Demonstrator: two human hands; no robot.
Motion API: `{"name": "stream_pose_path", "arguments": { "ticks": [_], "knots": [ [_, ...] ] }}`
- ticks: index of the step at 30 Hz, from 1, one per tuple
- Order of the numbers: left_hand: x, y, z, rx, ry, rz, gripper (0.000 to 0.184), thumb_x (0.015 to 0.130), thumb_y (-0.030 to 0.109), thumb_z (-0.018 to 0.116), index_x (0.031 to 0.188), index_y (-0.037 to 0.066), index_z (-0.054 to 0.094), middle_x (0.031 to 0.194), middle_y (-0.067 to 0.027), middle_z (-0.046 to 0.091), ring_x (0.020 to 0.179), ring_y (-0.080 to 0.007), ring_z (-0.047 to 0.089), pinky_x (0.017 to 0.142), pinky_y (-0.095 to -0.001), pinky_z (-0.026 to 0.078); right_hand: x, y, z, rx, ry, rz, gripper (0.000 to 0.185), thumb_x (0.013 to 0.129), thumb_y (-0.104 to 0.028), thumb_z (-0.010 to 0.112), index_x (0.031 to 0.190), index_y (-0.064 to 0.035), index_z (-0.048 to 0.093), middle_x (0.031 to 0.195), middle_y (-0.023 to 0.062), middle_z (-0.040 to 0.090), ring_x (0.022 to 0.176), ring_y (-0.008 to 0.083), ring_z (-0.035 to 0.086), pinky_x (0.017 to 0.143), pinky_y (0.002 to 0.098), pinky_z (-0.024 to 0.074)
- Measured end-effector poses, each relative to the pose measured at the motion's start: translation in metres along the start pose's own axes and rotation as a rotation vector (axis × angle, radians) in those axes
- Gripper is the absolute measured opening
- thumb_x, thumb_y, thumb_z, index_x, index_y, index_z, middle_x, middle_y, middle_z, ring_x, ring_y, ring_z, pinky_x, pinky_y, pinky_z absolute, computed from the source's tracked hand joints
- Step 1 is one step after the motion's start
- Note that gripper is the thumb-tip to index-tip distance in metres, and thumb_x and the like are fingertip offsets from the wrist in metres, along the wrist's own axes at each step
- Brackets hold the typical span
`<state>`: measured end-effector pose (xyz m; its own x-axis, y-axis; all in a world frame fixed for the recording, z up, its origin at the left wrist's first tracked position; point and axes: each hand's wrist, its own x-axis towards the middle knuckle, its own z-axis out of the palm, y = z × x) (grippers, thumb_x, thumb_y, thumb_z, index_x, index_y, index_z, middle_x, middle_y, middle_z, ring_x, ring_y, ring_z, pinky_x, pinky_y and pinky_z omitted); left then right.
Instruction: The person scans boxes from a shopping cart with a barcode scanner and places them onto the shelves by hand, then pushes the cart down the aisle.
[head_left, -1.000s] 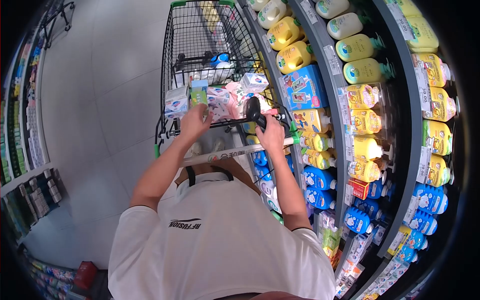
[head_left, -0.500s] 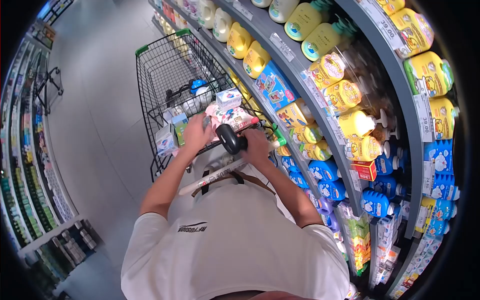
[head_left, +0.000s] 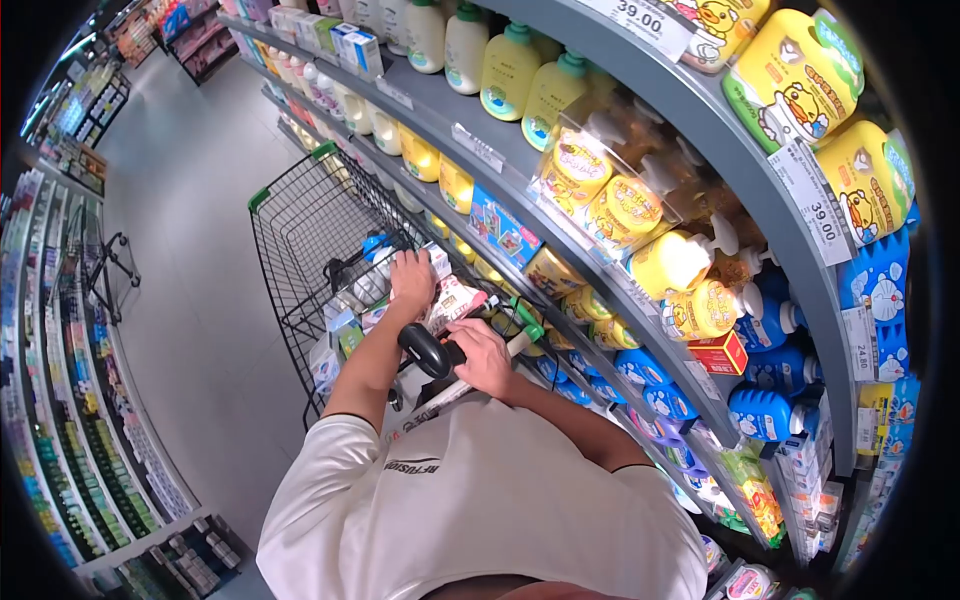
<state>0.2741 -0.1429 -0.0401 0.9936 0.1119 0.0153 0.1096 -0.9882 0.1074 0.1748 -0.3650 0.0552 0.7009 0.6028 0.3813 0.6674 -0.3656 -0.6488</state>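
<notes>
My left hand (head_left: 413, 280) reaches into the shopping cart (head_left: 300, 215), fingers apart, against the small white box (head_left: 438, 262); its thumb is hard to make out. Beside it lies a pink and white soft pack (head_left: 458, 302). My right hand (head_left: 482, 358) is at the cart handle, fingers curled around the short grip of a black device with a rounded oval head (head_left: 425, 350); whether the device is fixed to the cart I cannot tell. Nearer me in the cart stand a green and blue box (head_left: 346, 332) and a white box (head_left: 324, 364).
A tall shelf (head_left: 590, 255) runs close along my right with yellow pump bottles (head_left: 672, 262), blue bottles (head_left: 765, 410) and a red box (head_left: 718, 353). Floor (head_left: 200, 240) stretches along the left, with another shelf (head_left: 80, 420) and a black wheeled frame (head_left: 118, 270) beyond.
My left hand has moved forward and right, onto the small white box. My right hand stays at the black device. The view has turned, and the right shelf looks nearer.
</notes>
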Motion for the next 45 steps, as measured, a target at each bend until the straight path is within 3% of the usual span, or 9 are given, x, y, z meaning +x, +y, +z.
{"name": "stream_pose_path", "arguments": {
  "ticks": [10, 12, 14, 16, 22, 31, 37, 44, 45],
  "knots": [
    [-0.085, -0.027, 0.010, -0.514, 0.272, -0.267, 0.068, 0.084, 0.030, 0.086, 0.136, 0.000, 0.054, 0.125, -0.0224, 0.063, 0.110, -0.0420, 0.065, 0.091, -0.0498, 0.054, 0.007, 0.004, -0.011, 0.042, -0.073, 0.020, 0.040, 0.068, -0.004, 0.076, 0.107, -0.0063, 0.071, 0.113, 0.0090, 0.075, 0.107, 0.0318, 0.067, 0.091, 0.0445, 0.0551],
    [-0.113, -0.050, 0.035, -1.254, 0.083, -0.878, 0.055, 0.092, 0.035, 0.077, 0.132, 0.001, 0.061, 0.127, -0.0190, 0.070, 0.111, -0.0347, 0.070, 0.091, -0.0444, 0.057, 0.007, 0.006, -0.010, 0.061, -0.103, 0.001, 0.044, 0.067, -0.006, 0.076, 0.110, -0.0073, 0.070, 0.111, 0.0090, 0.073, 0.109, 0.0313, 0.066, 0.090, 0.0450, 0.0534],
    [-0.153, -0.048, -0.005, -2.125, -0.052, -1.001, 0.049, 0.099, 0.041, 0.067, 0.129, 0.003, 0.066, 0.122, -0.0140, 0.075, 0.103, -0.0276, 0.074, 0.089, -0.0422, 0.060, 0.013, 0.002, -0.017, 0.019, -0.134, -0.042, 0.046, 0.066, -0.008, 0.077, 0.111, -0.0079, 0.069, 0.106, 0.0095, 0.070, 0.108, 0.0320, 0.064, 0.088, 0.0452, 0.0511],
    [-0.169, -0.059, -0.020, -2.242, 0.066, -0.999, 0.050, 0.100, 0.042, 0.063, 0.134, 0.004, 0.063, 0.116, -0.0130, 0.077, 0.097, -0.0252, 0.077, 0.084, -0.0386, 0.064, 0.015, 0.002, -0.016, -0.034, -0.210, -0.067, 0.044, 0.066, -0.011, 0.079, 0.108, -0.0087, 0.067, 0.099, 0.0102, 0.065, 0.101, 0.0333, 0.062, 0.084, 0.0458, 0.0478],
    [-0.188, -0.079, -0.026, -2.197, 0.072, -0.794, 0.055, 0.100, 0.033, 0.062, 0.139, -0.005, 0.054, 0.120, -0.0220, 0.074, 0.110, -0.0364, 0.076, 0.086, -0.0391, 0.068, 0.016, 0.007, -0.005, -0.065, -0.313, -0.114, 0.046, 0.072, -0.013, 0.081, 0.114, -0.0103, 0.064, 0.100, 0.0103, 0.065, 0.098, 0.0320, 0.065, 0.085, 0.0451, 0.0488],
    [-0.176, -0.070, -0.030, -1.947, -0.037, -0.713, 0.033, 0.089, 0.018, 0.065, 0.115, -0.001, 0.065, 0.092, -0.0098, 0.070, 0.063, -0.0160, 0.061, 0.057, -0.0294, 0.051, 0.010, 0.003, 0.000, -0.117, -0.241, -0.101, 0.038, 0.073, -0.014, 0.078, 0.110, -0.0098, 0.067, 0.096, 0.0095, 0.065, 0.095, 0.0319, 0.066, 0.083, 0.0466, 0.0503],
    [-0.204, -0.048, -0.016, -1.455, 0.333, -0.752, 0.037, 0.088, 0.016, 0.072, 0.123, 0.003, 0.069, 0.104, -0.0092, 0.074, 0.087, -0.0184, 0.070, 0.071, -0.0303, 0.058, 0.004, 0.002, 0.006, -0.227, -0.157, -0.076, 0.036, 0.074, -0.018, 0.077, 0.107, -0.0097, 0.065, 0.099, 0.0102, 0.069, 0.096, 0.0316, 0.068, 0.084, 0.0453, 0.0501],
    [-0.229, -0.051, -0.024, -1.569, 0.245, -0.645, 0.046, 0.096, 0.012, 0.066, 0.140, 0.004, 0.055, 0.122, -0.0136, 0.064, 0.097, -0.0249, 0.066, 0.062, -0.0463, 0.064, -0.008, -0.001, 0.013, -0.268, -0.098, 0.059, 0.026, 0.076, -0.019, 0.074, 0.099, -0.0094, 0.067, 0.095, 0.0103, 0.070, 0.097, 0.0339, 0.070, 0.086, 0.0460, 0.0515],
    [-0.226, -0.048, -0.035, -1.486, 0.238, -0.676, 0.044, 0.095, 0.014, 0.067, 0.136, 0.000, 0.058, 0.119, -0.0141, 0.067, 0.097, -0.0256, 0.068, 0.073, -0.0442, 0.062, -0.008, -0.005, 0.012, -0.288, -0.114, 0.087, 0.024, 0.075, -0.019, 0.073, 0.096, -0.0089, 0.065, 0.094, 0.0107, 0.070, 0.096, 0.0348, 0.070, 0.085, 0.0476, 0.0519]
  ]
}}
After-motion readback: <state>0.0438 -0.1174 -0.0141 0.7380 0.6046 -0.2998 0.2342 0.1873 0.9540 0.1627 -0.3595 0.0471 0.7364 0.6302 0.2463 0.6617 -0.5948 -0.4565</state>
